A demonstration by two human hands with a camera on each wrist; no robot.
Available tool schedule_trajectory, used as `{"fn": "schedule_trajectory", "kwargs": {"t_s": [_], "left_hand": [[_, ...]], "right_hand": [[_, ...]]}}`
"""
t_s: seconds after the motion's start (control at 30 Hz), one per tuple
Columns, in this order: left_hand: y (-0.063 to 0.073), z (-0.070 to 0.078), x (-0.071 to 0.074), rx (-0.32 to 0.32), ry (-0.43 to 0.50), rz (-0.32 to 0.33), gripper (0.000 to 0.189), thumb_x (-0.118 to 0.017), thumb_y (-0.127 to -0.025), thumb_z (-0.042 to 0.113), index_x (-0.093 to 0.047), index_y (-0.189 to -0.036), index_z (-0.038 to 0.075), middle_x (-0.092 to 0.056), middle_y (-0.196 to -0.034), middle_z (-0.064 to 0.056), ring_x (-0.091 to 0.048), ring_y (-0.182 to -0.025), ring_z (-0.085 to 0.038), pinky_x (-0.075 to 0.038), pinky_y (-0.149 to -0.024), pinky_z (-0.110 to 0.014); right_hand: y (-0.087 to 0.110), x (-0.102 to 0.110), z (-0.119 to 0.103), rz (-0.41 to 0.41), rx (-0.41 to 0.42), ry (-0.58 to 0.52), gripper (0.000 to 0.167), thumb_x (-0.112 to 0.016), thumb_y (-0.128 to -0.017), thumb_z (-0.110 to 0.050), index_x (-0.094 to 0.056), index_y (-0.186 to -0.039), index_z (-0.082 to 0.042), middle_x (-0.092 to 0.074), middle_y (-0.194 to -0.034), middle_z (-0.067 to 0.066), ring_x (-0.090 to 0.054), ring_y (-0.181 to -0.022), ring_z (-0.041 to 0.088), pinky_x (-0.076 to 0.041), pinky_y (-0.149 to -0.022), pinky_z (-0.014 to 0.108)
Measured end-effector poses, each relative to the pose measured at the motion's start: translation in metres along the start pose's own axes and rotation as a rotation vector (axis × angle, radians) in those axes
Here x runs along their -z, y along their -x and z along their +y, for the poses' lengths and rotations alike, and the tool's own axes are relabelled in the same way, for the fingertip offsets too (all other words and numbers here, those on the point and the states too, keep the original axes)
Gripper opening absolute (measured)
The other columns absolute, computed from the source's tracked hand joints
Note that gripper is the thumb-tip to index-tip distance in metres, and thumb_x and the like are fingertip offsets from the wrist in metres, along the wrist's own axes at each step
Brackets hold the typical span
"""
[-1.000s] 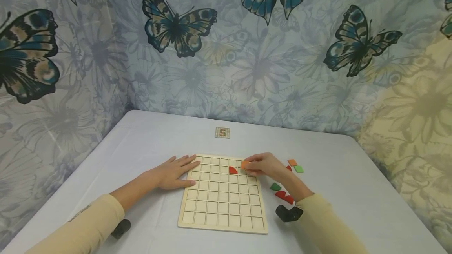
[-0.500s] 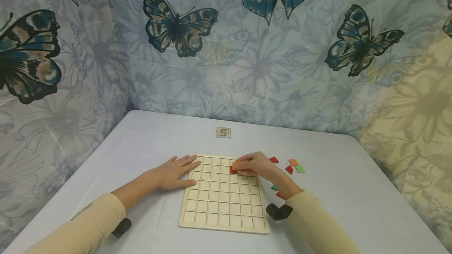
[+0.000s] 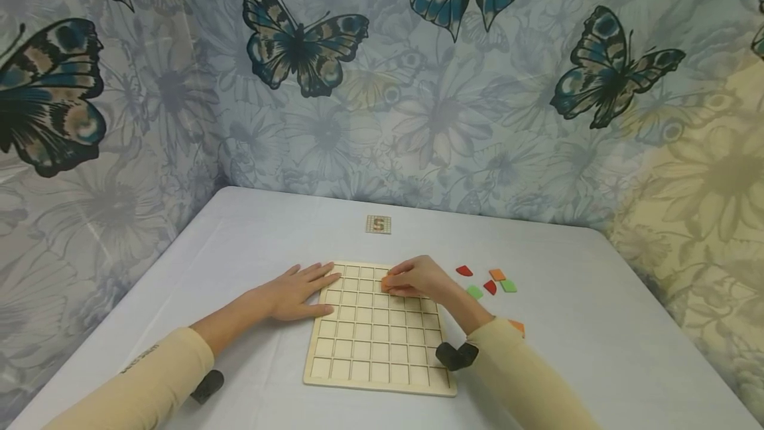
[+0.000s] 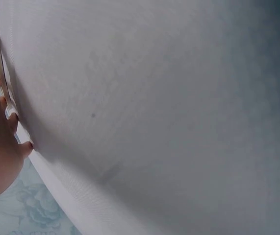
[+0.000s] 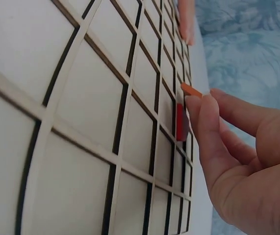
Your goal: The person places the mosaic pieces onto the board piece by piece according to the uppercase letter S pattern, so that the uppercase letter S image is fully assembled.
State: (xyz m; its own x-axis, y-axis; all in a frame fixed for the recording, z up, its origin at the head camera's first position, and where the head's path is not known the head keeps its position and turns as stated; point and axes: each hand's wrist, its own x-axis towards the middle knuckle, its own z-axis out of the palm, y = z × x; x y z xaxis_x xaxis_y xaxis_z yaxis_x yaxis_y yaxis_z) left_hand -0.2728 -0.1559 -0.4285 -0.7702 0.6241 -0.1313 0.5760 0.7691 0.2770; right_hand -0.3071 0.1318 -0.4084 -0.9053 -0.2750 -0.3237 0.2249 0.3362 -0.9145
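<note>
A pale wooden grid board (image 3: pixel 379 353) lies on the white table, divided into small square cells. My right hand (image 3: pixel 420 279) pinches an orange square tile (image 3: pixel 385 283) between thumb and fingertips over the board's far part. In the right wrist view the orange tile (image 5: pixel 191 90) is tilted, close to the grid, beside a red quarter-circle tile (image 5: pixel 181 122) lying in a cell. The right hand covers that red tile in the head view. My left hand (image 3: pixel 300 292) rests with spread, straight fingers on the board's left edge; the left wrist view shows its fingers (image 4: pixel 13 122) at that edge.
Right of the board lie loose red tiles (image 3: pixel 464 271), green tiles (image 3: pixel 509 286) and orange tiles (image 3: pixel 497 275), one partly behind the right sleeve. A small card with an S pattern (image 3: pixel 379 224) lies farther back. A butterfly-print curtain (image 3: pixel 334 131) stands behind the table.
My right hand has moved left over the board with the orange tile, passing over the red tile and hiding it. More loose tiles show at the right. The left hand stays put.
</note>
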Motion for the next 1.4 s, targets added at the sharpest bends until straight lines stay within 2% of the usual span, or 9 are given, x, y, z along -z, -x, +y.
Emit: {"fn": "schedule_trajectory", "kwargs": {"t_s": [0.33,0.53,0.87,1.07,1.4], "left_hand": [[0.0,-0.001,-0.001,0.0,-0.003,0.004,0.076,-0.039,-0.094,0.063,-0.026,-0.152,0.015,-0.017,-0.157,-0.009,-0.015,-0.142,-0.033,-0.012,-0.109,-0.059],[0.001,-0.002,-0.002,0.0,-0.003,0.005,0.075,-0.039,-0.095,0.062,-0.027,-0.152,0.015,-0.017,-0.157,-0.009,-0.015,-0.142,-0.033,-0.012,-0.108,-0.059],[0.001,-0.001,-0.001,-0.004,-0.006,0.006,0.076,-0.039,-0.094,0.063,-0.027,-0.152,0.015,-0.017,-0.157,-0.009,-0.015,-0.142,-0.033,-0.012,-0.108,-0.06],[0.0,-0.001,0.0,-0.007,-0.009,0.003,0.077,-0.038,-0.094,0.064,-0.026,-0.152,0.015,-0.017,-0.157,-0.009,-0.015,-0.142,-0.033,-0.012,-0.108,-0.059],[0.0,-0.001,-0.001,-0.01,-0.004,0.004,0.077,-0.038,-0.094,0.064,-0.026,-0.152,0.015,-0.017,-0.157,-0.009,-0.015,-0.142,-0.032,-0.012,-0.109,-0.059]], "right_hand": [[-0.001,-0.012,-0.003,0.059,-0.016,0.022,0.023,-0.072,-0.084,0.0,-0.068,-0.105,0.007,-0.067,-0.093,0.015,-0.069,-0.077,0.021,-0.056,-0.067,0.028],[-0.002,-0.017,-0.003,0.076,0.002,0.031,0.021,-0.072,-0.084,0.0,-0.069,-0.103,0.007,-0.067,-0.091,0.015,-0.069,-0.073,0.018,-0.056,-0.065,0.028],[0.001,-0.018,-0.007,0.128,-0.006,0.091,0.016,-0.071,-0.085,-0.003,-0.071,-0.099,0.004,-0.068,-0.089,0.013,-0.067,-0.068,0.015,-0.055,-0.062,0.026],[0.001,-0.016,-0.007,0.128,-0.033,0.096,0.018,-0.072,-0.085,-0.004,-0.07,-0.1,0.005,-0.069,-0.086,0.012,-0.067,-0.068,0.015,-0.055,-0.062,0.025],[0.004,-0.015,-0.008,0.13,-0.004,0.124,0.016,-0.07,-0.087,-0.007,-0.07,-0.097,0.006,-0.069,-0.08,0.01,-0.066,-0.065,0.015,-0.055,-0.062,0.027]]}}
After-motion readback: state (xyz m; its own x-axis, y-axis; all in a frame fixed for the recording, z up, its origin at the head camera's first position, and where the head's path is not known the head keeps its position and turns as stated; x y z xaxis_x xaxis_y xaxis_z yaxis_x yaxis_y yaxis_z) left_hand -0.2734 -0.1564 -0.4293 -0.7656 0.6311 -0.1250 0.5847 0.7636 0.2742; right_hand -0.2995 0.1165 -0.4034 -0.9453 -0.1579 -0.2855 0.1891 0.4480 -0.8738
